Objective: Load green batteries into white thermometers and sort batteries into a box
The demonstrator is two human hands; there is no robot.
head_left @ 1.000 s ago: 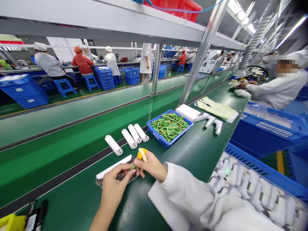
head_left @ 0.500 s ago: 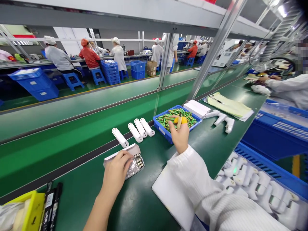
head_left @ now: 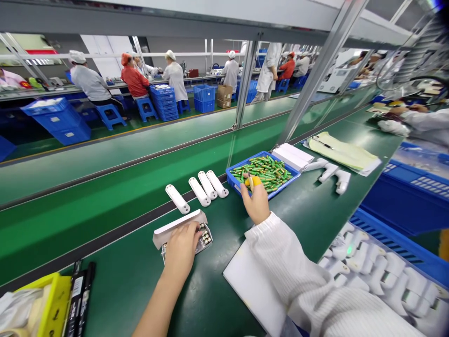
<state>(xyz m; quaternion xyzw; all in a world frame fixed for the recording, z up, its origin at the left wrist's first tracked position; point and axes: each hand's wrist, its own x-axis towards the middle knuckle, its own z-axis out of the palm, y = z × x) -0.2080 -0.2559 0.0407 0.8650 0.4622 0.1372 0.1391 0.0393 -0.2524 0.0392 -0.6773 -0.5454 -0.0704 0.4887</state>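
Note:
My left hand (head_left: 180,245) is inside a small open white carton (head_left: 177,225), its fingers bent down and drawn together. Metal-ended batteries (head_left: 206,238) stand in rows beside my fingertips; whatever those fingers grip is hidden. My right hand (head_left: 257,202), with yellow covers on some fingers, is at the near edge of a blue tray (head_left: 234,186). Its thumb and fingers are closed, and I cannot make out what is between them. Many green batteries with gold-coloured ends (head_left: 268,171) lie heaped in that tray.
Several white elongated housings (head_left: 199,192) lie behind the carton. Right of the tray are a white box (head_left: 292,155), curved white housings (head_left: 328,172) and yellowish paper (head_left: 343,150). A yellow bin (head_left: 58,304) and black markers (head_left: 84,299) are left. White devices (head_left: 382,276) fill a crate.
My left hand has moved a little right and up, farther over the batteries in the carton. My right hand has shifted slightly left and down at the tray. The camera view has shifted slightly.

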